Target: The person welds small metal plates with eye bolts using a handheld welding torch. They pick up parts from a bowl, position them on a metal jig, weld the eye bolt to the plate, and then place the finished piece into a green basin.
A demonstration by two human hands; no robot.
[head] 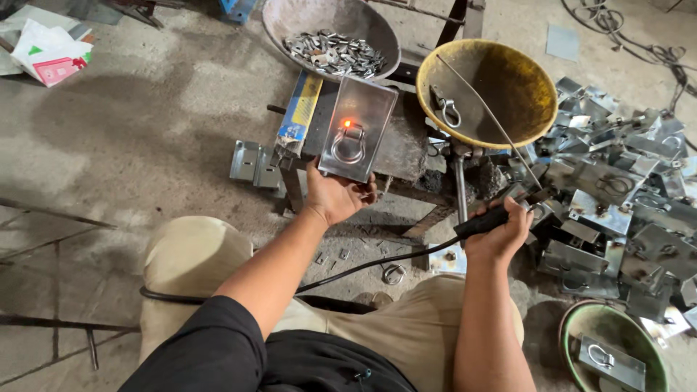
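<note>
Sitting over dusty concrete floor [145, 131], left hand [335, 197] pinches steel plate [357, 129], right hand [499, 234] grips electrode holder [485, 221].

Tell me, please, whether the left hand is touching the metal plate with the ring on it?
Touching. The head view shows the left hand gripping the lower edge of the metal plate, fingertips curled onto its near edge.

shiny silver metal plate [357, 128] with glowing orange weld spot [347, 123], yellow rusty bowl [486, 91], black electrode holder [482, 222], green bowl [613, 356]

Left hand [335, 196] grips near edge of metal plate [359, 127], weld spot glowing orange; right hand [499, 234] holds electrode holder [485, 221], rod over yellow bowl [488, 91].
</note>
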